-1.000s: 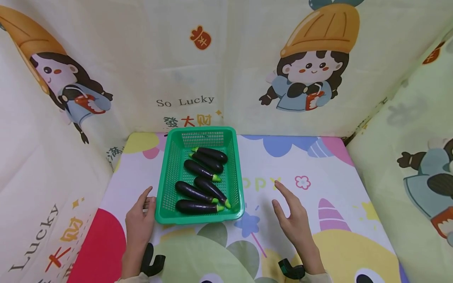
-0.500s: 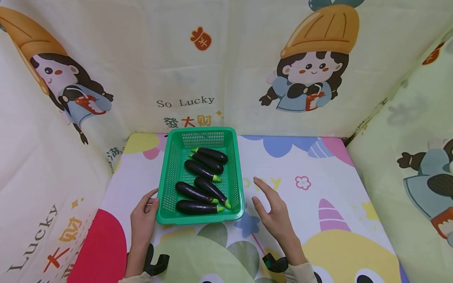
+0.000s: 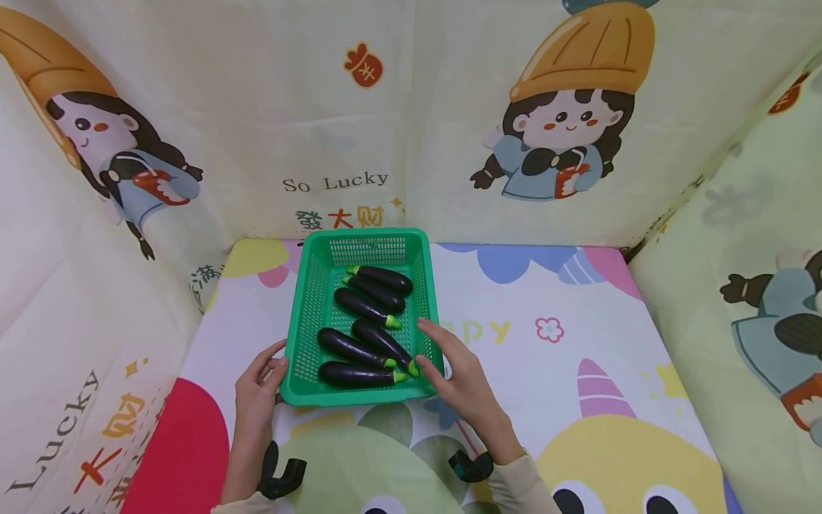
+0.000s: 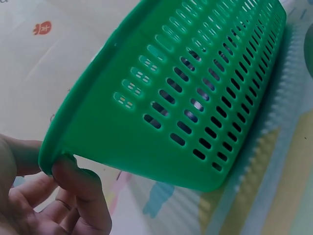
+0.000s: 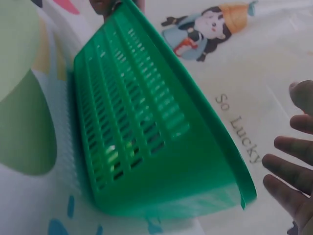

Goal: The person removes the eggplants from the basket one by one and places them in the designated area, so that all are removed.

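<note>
A green plastic basket (image 3: 369,401) with slotted walls stands on the table and holds several dark purple eggplants (image 3: 359,375) with green stem ends. At its left side near the front corner, my left hand (image 3: 255,392) pinches the rim. The left wrist view shows thumb and finger of that hand (image 4: 58,196) on either side of the basket's rim (image 4: 93,63). My right hand (image 3: 464,382) hovers at the basket's right edge, fingers spread and overlapping the rim in the head view. From the right wrist, the fingers of this hand (image 5: 293,156) appear apart from the basket (image 5: 161,181).
A patterned cloth (image 3: 552,285) covers the table. Printed fabric walls (image 3: 437,143) enclose it at the back and both sides, with the rear one close behind the basket. A black wrist mount (image 3: 472,465) sits on the right wrist, another on the left.
My right hand has moved left across the table to the basket's right rim. My left hand has shifted slightly right and taken hold of the left rim. The basket and eggplants have stayed put.
</note>
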Available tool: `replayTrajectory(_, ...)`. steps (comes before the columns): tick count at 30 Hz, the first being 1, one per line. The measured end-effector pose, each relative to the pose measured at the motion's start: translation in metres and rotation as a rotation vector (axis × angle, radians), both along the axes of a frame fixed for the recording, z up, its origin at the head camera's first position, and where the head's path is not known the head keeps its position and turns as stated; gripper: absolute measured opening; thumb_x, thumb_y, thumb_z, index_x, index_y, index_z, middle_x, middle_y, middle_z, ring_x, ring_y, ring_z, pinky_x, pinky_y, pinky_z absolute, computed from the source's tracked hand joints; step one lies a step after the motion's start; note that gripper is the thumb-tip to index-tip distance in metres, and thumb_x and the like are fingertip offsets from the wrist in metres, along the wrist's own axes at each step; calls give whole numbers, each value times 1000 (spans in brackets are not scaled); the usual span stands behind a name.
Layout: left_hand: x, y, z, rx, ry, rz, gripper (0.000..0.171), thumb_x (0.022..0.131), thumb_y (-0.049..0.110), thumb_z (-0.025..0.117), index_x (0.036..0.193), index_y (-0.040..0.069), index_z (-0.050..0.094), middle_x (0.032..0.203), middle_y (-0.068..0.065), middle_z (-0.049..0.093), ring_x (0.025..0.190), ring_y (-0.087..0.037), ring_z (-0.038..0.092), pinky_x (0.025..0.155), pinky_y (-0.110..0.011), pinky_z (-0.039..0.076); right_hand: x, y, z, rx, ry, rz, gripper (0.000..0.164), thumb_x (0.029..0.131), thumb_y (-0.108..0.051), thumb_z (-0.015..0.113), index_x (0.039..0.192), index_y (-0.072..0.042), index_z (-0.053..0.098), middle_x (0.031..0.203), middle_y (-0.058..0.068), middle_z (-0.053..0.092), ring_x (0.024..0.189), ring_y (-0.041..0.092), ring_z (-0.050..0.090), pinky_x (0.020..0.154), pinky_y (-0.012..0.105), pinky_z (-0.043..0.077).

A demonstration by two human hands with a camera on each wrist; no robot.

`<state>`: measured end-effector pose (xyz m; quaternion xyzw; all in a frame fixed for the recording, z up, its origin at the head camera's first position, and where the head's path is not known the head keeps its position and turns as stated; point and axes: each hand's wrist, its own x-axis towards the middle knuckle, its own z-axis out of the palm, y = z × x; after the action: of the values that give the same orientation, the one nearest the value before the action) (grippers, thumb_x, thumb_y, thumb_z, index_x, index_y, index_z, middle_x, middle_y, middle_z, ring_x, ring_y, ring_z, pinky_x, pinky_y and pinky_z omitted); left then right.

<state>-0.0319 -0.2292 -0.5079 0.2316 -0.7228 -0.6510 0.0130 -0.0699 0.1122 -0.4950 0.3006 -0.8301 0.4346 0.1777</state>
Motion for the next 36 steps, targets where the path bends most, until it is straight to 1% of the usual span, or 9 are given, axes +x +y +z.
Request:
replayTrajectory(5,-1,1,3,18,-9,-13,44,106,32,61,148,18,57,95,10,64,77,-4,69,64,-22,60,-3,-15,4,105,-19,12,59,99,-21,73,152,-8,51,153,10,58,142,26,56,115,38,49)
replayTrajectory(7,-1,2,4,28,-10,-18,44,106,31,61,148,18,57,94,12,65,78,-4,70,64,-22,60,-4,-22,7,143,-62,24,61,100,-24,72,154,-10,49,154,9,56,143,26,54,113,44,50)
replayTrajectory(10,-2,2,5,47,-14,-26,45,107,31,60,150,18,55,94,13,66,80,-4,70,65,-22,60,-6,-31,11,172,-167,41,60,101,-26,71,155,-13,48,156,8,55,145,26,52,114,48,49)
replayTrajectory(15,-3,1,3,55,-34,-28,46,107,31,59,152,21,54,94,15,67,82,-3,69,67,-21,60,-9,-46,13,216,-349,50,56,102,-31,68,152,-13,51,156,7,54,146,26,51,116,48,47)
replayTrajectory(19,-3,0,2,64,-42,-26,46,107,30,59,152,21,53,95,15,67,83,-3,69,67,-21,60,-12,-57,12,244,-425,48,56,102,-32,68,151,-11,52,154,6,56,144,25,53,116,46,48)
replayTrajectory(22,-3,0,2,72,-39,-26,46,107,31,59,152,21,53,95,15,67,83,-3,69,68,-21,60,-15,-63,12,259,-464,40,54,102,-31,69,150,-10,54,152,7,58,142,26,55,114,46,49)
replayTrajectory(29,-2,-1,1,93,-18,-24,46,107,29,59,152,19,53,94,14,67,81,-4,70,67,-22,61,-23,-77,11,338,-552,12,53,101,-29,70,148,-9,56,149,11,61,140,31,57,114,48,49)
replayTrajectory(33,-2,0,0,95,-13,-25,47,107,30,59,152,18,53,95,13,67,82,-4,71,68,-22,61,-26,-81,9,362,-561,7,52,101,-28,71,146,-8,57,146,12,63,138,32,58,113,48,49)
replayTrajectory(36,0,0,1,94,-6,-29,48,107,30,60,152,17,52,97,13,67,83,-4,71,69,-22,61,-28,-84,9,386,-534,11,50,100,-27,72,144,-6,59,143,13,65,134,31,61,111,47,51)
